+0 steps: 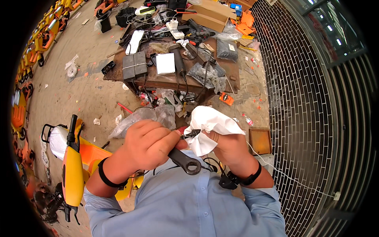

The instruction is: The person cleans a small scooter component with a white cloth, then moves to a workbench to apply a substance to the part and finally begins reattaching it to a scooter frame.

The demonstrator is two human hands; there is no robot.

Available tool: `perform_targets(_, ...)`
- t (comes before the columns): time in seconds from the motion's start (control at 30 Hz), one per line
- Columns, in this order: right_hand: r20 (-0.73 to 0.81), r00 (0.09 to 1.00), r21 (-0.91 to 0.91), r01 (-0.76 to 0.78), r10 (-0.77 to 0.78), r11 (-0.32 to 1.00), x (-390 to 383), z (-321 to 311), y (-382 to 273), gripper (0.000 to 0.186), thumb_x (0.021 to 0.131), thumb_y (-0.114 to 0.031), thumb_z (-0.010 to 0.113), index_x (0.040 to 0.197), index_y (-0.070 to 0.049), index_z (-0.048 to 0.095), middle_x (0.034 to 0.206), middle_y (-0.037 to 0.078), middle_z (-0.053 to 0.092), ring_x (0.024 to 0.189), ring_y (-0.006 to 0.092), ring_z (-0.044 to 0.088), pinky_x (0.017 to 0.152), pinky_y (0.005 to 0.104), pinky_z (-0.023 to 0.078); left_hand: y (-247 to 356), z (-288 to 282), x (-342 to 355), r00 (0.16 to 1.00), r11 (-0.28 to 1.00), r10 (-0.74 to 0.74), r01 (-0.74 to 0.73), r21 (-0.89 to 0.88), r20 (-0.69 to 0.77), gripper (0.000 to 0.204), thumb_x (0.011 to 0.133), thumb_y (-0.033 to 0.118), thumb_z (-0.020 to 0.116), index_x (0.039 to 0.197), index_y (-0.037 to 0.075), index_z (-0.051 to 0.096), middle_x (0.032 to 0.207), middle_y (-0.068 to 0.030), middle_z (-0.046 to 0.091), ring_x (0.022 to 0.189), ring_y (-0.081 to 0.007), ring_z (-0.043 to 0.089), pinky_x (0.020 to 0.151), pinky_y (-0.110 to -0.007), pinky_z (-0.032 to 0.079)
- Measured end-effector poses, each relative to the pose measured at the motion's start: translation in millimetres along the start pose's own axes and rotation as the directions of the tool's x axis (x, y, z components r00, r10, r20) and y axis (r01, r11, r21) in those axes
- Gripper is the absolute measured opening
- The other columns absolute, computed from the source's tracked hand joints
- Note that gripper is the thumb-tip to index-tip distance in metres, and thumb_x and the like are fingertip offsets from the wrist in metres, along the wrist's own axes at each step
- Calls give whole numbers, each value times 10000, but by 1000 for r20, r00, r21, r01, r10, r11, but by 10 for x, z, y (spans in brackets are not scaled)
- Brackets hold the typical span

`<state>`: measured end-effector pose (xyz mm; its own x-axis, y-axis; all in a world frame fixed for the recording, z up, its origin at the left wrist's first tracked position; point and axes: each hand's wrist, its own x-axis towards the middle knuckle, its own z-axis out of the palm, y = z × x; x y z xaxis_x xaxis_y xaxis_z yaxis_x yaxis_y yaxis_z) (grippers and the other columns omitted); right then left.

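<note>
My left hand (148,144) is wrapped round a dark metal wrench (185,161), whose handle end with a round hole sticks out below the fingers toward my shirt. The wrench's other end points right, into a crumpled white wipe (211,120). My right hand (229,148) is closed on that wipe, which is folded partly around the tool's tip and hides some of it. A bit of red shows beside my left fingertips; what it belongs to is unclear. Both hands are close together in front of my chest.
Ahead stands a cluttered workbench (158,81) with tools, cables, plastic bags and an open cardboard box (207,17). A yellow scooter (75,170) is close on my left. Plastic bags lie under the bench. A roller shutter (300,118) runs along the right, with a white cable before it.
</note>
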<state>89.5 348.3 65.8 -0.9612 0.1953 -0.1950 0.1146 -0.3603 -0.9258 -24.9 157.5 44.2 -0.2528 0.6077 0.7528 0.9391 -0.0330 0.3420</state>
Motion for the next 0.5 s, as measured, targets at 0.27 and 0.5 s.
perform_targets(0.27, 333, 772, -676, 596, -542, 434, 49, -208, 238, 359, 799, 89, 661, 1145, -3, 635, 1080, 145, 674, 963, 242, 676, 837, 344, 538, 151, 85, 19, 564, 266, -698, 777, -570, 442, 208, 972, 207, 625, 925, 4, 618, 653, -28, 591, 597, -65, 529, 542, -257, 444)
perform_targets(0.5, 41, 923, -361, 370, -382, 856, -54, -120, 315, 282, 891, -2, 630, 1171, 22, 617, 1045, 108, 692, 903, 194, 684, 767, 315, 550, 143, 78, -33, 814, 736, -538, 580, -351, 219, 118, 864, 81, 700, 920, 16, 619, 668, -42, 564, 584, -138, 550, 518, -276, 438)
